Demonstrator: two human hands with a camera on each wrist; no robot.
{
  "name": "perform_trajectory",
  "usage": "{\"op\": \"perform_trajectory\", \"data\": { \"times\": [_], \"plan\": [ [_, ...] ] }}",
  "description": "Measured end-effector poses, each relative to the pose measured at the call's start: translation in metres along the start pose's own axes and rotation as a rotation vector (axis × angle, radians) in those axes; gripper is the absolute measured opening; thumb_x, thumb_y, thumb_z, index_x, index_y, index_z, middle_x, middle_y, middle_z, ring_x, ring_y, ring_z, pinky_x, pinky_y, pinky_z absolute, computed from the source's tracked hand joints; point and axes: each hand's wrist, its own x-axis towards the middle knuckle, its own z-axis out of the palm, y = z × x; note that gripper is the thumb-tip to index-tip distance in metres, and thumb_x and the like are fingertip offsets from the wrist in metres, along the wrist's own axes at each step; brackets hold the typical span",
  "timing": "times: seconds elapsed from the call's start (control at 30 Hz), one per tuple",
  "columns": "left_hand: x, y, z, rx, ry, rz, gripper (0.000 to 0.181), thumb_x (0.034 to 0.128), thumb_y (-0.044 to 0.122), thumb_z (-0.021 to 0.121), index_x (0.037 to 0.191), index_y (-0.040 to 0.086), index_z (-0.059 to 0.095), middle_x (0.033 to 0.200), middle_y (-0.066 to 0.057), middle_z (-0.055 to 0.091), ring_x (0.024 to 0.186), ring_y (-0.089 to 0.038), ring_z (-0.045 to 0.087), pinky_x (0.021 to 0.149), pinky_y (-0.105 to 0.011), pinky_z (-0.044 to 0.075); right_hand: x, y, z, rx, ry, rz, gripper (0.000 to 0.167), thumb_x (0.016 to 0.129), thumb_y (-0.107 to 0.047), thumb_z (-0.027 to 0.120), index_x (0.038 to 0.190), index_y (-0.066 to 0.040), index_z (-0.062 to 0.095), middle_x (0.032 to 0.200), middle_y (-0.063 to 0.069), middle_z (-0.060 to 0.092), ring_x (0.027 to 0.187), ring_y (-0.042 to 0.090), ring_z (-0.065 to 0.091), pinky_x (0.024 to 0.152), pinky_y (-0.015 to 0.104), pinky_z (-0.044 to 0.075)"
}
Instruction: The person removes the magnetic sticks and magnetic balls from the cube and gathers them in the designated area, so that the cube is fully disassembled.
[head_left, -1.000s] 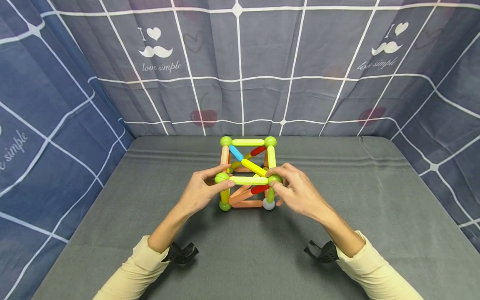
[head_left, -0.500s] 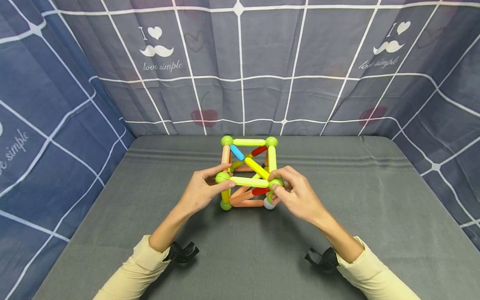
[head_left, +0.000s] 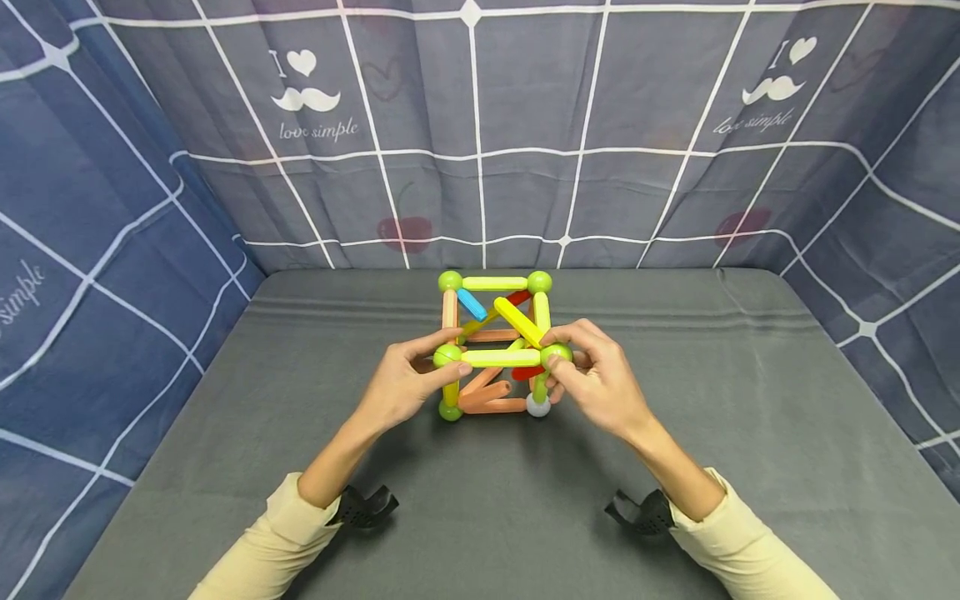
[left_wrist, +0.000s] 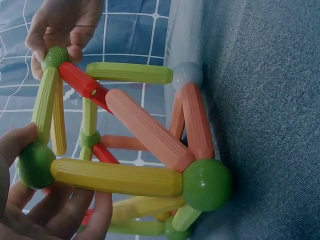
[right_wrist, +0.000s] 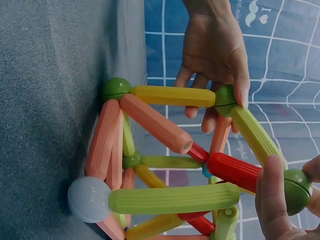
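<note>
A box-shaped frame of magnetic sticks and balls stands on the table. My left hand [head_left: 408,373] pinches the green ball [head_left: 447,357] at its near upper left corner. With thumb and fingers my right hand [head_left: 600,375] holds another green ball [right_wrist: 297,192] at the near upper right corner. A light green stick [head_left: 501,358] joins these two balls. From the right ball a red stick [right_wrist: 234,171] points at a salmon stick [right_wrist: 157,125], their ends apart. A yellow stick [head_left: 517,322] also leads from it, apart from a blue stick [head_left: 472,305]. An upright green stick [right_wrist: 172,200] rises from the white ball [right_wrist: 89,199].
Grey cloth covers the table [head_left: 480,517]. Blue checked curtains [head_left: 525,100] stand behind and at both sides. The frame's far upper edge has two green balls joined by a light green stick [head_left: 495,283]. Black straps hang at both wrists.
My right hand has shifted slightly right with its ball. The yellow and blue sticks have come apart, and so have the red and salmon ones. My left hand stays put.
</note>
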Motion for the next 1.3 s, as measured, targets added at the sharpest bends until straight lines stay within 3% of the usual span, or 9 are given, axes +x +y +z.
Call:
{"op": "perform_trajectory", "data": {
  "times": [0.2, 0.4, 0.5, 0.63, 0.77, 1.03, 1.3],
  "plan": [
    [-0.001, 0.0, 0.001, 0.001, 0.0, 0.01, 0.049, 0.0876, 0.024, 0.077, 0.134, 0.018, 0.063, 0.118, -0.006, 0.068, 0.075, -0.023, 0.063, 0.051, -0.024, 0.037, 0.001, -0.001, 0.002, 0.001, 0.05, 0.001, 0.018, 0.089, 0.013, 0.053, 0.103, 0.009, 0.065, 0.093, 0.017, 0.05, 0.054, 0.021, 0.062, 0.048, 0.037, 0.055],
    [-0.001, 0.0, 0.003, -0.009, 0.021, 0.016, 0.047, 0.0884, 0.023, 0.076, 0.133, 0.017, 0.064, 0.127, -0.006, 0.064, 0.078, -0.02, 0.065, 0.051, -0.024, 0.037, 0.003, -0.001, 0.005, 0.032, 0.108, -0.043, 0.019, 0.087, 0.015, 0.053, 0.1, 0.009, 0.066, 0.09, 0.017, 0.049, 0.053, 0.026, 0.062, 0.045, 0.04, 0.054],
    [-0.001, -0.002, 0.001, -0.009, 0.045, 0.019, 0.045, 0.0886, 0.022, 0.076, 0.132, 0.016, 0.065, 0.119, -0.006, 0.067, 0.074, -0.019, 0.062, 0.051, -0.024, 0.037, 0.003, -0.003, 0.003, 0.047, 0.122, -0.071, 0.019, 0.086, 0.016, 0.052, 0.098, 0.01, 0.066, 0.09, 0.018, 0.049, 0.053, 0.024, 0.062, 0.045, 0.037, 0.054],
    [-0.002, -0.009, -0.009, -0.039, 0.079, 0.034, 0.047, 0.089, 0.016, 0.076, 0.134, 0.01, 0.063, 0.117, -0.009, 0.068, 0.083, -0.016, 0.063, 0.061, -0.021, 0.047, 0.003, -0.006, -0.009, 0.115, 0.141, -0.098, 0.021, 0.084, 0.019, 0.048, 0.095, 0.012, 0.064, 0.089, 0.019, 0.05, 0.053, 0.023, 0.063, 0.045, 0.033, 0.054],
    [-0.003, -0.013, -0.018, -0.095, 0.052, 0.051, 0.051, 0.0895, 0.01, 0.075, 0.138, 0.006, 0.058, 0.126, -0.013, 0.065, 0.106, -0.018, 0.064, 0.081, -0.023, 0.052, 0.001, -0.007, -0.02, 0.16, 0.134, -0.095, 0.024, 0.084, 0.021, 0.047, 0.094, 0.009, 0.066, 0.089, 0.018, 0.051, 0.055, 0.022, 0.064, 0.047, 0.033, 0.054],
    [-0.003, -0.013, -0.019, -0.115, 0.031, 0.028, 0.054, 0.0891, 0.012, 0.075, 0.139, 0.007, 0.057, 0.127, -0.014, 0.064, 0.109, -0.019, 0.064, 0.085, -0.025, 0.052, -0.003, -0.003, -0.025, 0.164, 0.085, -0.128, 0.015, 0.091, 0.015, 0.051, 0.1, 0.012, 0.063, 0.099, 0.02, 0.051, 0.064, 0.024, 0.067, 0.055, 0.036, 0.057],
    [-0.004, -0.011, -0.019, -0.06, 0.033, 0.007, 0.054, 0.0887, 0.017, 0.077, 0.139, 0.011, 0.058, 0.127, -0.01, 0.064, 0.103, -0.021, 0.063, 0.08, -0.025, 0.052, -0.009, 0.006, -0.036, 0.132, 0.148, -0.052, 0.014, 0.089, 0.018, 0.054, 0.102, 0.017, 0.059, 0.097, 0.018, 0.053, 0.072, 0.02, 0.069, 0.056, 0.034, 0.057]
  ]
}}
